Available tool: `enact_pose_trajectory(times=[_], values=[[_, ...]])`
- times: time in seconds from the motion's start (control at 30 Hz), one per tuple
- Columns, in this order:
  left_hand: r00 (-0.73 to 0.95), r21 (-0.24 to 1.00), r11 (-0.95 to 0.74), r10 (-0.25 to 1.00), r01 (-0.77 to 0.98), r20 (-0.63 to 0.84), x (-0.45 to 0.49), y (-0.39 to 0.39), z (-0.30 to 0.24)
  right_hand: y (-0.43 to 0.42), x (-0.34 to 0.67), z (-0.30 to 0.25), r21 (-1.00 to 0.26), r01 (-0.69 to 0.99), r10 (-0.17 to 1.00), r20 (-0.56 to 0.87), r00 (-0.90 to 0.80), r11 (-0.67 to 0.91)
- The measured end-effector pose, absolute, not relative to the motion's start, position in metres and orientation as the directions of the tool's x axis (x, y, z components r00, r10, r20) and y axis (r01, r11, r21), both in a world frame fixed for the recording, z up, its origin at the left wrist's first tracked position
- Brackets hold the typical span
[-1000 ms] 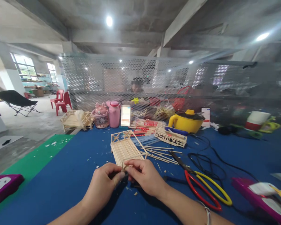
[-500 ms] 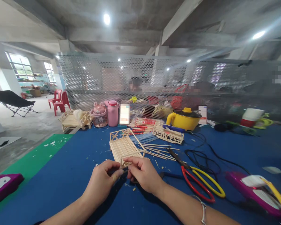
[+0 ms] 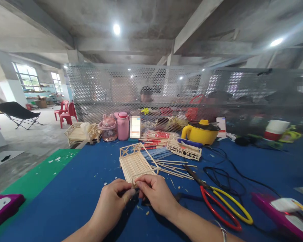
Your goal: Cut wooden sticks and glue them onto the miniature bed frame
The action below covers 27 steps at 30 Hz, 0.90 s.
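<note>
A small frame of thin wooden sticks (image 3: 136, 163), with a slatted floor and cross-braced railings, stands on the blue table. At its near corner, my left hand (image 3: 114, 198) pinches the railing post between thumb and fingers. My right hand (image 3: 156, 195) has its thumb and fingertips pressed together at the same corner, close to the left fingertips. What lies between the right fingers is too small to make out. Loose wooden sticks (image 3: 176, 167) lie just right of the frame. Part of the near railing is hidden behind my fingers.
Red-and-yellow-handled scissors (image 3: 217, 201) and black cables lie at the right. Behind stand a stick piece (image 3: 184, 149), a yellow pot (image 3: 202, 132), a pink flask (image 3: 123, 127) and a phone (image 3: 135, 127). A perforated screen (image 3: 103, 84) closes the back; a person sits beyond it.
The view has tilted up slightly, so everything sits a little lower. My right fingers have drawn in closer at the corner; the left hand keeps its pinch.
</note>
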<state>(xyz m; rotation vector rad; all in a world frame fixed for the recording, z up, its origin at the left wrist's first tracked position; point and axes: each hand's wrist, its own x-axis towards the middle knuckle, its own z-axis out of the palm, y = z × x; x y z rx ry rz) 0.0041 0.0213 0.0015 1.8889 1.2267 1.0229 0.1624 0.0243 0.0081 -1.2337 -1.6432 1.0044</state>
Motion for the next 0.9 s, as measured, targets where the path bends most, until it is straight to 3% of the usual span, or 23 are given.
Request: enact_pose_trajectory(times=[0.27,0.53,0.63,0.77,0.83,0.9], values=[[0.222,0.849,-0.32,0.944,0.421,0.246,0.002,0.023,-0.005,0.022,0.165,0.007,-0.92,0.313,0.963,0.175,-0.206,0.234],[0.18,0.874,-0.252,0.965,0.415,0.193,0.004,0.024,-0.009,0.023,0.167,0.003,-0.923,0.325,0.977,0.176,-0.118,0.205],[0.181,0.852,-0.253,0.965,0.459,0.189,0.003,0.025,-0.008,0.02,0.171,0.005,-0.884,0.411,0.974,0.219,-0.061,0.224],[0.192,0.847,-0.266,0.961,0.461,0.198,0.002,0.026,-0.008,0.002,0.193,0.018,-0.686,0.628,0.919,0.371,-0.133,0.368],[0.189,0.853,-0.265,0.962,0.45,0.199,0.002,0.026,-0.007,-0.006,0.215,0.031,-0.488,0.681,0.809,0.519,-0.277,0.546],[0.185,0.856,-0.253,0.965,0.451,0.188,0.001,0.026,-0.007,-0.004,0.243,0.047,-0.199,0.718,0.666,0.591,-0.455,0.667]])
